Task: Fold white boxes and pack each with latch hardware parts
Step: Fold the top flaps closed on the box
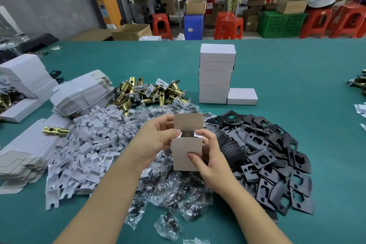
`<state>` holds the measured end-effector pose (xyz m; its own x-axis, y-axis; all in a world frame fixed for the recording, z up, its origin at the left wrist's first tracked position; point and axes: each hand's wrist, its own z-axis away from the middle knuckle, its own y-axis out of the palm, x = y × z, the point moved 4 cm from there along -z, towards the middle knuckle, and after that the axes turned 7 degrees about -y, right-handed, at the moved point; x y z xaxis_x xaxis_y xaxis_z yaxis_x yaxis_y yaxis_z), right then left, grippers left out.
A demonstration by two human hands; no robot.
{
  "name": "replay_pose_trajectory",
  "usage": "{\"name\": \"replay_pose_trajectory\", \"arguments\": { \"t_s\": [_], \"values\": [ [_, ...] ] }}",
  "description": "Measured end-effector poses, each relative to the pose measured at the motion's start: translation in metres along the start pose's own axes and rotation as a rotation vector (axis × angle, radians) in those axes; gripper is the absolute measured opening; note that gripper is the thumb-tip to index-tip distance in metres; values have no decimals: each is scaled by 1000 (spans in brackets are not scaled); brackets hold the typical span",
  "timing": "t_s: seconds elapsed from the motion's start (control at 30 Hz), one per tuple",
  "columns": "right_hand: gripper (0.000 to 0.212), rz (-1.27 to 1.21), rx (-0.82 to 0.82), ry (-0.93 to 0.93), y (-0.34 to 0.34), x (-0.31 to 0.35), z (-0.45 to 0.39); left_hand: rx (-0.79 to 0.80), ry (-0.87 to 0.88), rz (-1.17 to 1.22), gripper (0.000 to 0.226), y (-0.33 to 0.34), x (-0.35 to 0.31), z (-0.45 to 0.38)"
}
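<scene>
Green surface (pixel 277 69) in a workshop, both hands folding one box over heaps of parts.

Held upright above the bagged screws (pixel 168 186), the box (pixel 187 153) shows its grey-brown inner card, its top flap (pixel 188 122) standing open and two small white side tabs bent inward over dark contents. The left hand (pixel 156 140) has its grip curled round the box's left edge, thumb on a tab; the right hand (pixel 208 154) pinches the right side, thumb flat on the front panel. Black plates (pixel 273 156) lie to the right, white inserts (pixel 85 144) and flat blanks (pixel 83 95) to the left, brass latches (pixel 146 93) behind. Closed white boxes (pixel 215 74) stand stacked beyond. No writing is legible on the box.
</scene>
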<state>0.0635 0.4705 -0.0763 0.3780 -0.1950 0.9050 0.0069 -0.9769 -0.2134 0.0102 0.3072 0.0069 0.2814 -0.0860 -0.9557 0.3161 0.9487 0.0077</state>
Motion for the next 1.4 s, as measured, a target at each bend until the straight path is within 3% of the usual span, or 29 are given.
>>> {"name": "replay_pose_trajectory", "arguments": {
  "t_s": [0.4, 0.8, 1.17, 1.23, 1.4],
  "values": [
    [33, -69, -26, 0, -1, 3, 0, -25, 90, -73, 39, 4, -5, -1],
    [28, -37, -51, 0, -3, 5, -1, -47, 89, -54, 40, 9, -7, 0],
    [28, -52, -84, 40, -4, 5, -1, 72, 140, -186, 15, 4, -4, 6],
    [29, -74, -99, 46, -4, 4, -1, 39, 155, -237, 23, 3, -2, 6],
    [34, -43, -84, 37, -4, 5, -1, -42, 216, -329, 7, 5, 4, 3]
  ]
}}
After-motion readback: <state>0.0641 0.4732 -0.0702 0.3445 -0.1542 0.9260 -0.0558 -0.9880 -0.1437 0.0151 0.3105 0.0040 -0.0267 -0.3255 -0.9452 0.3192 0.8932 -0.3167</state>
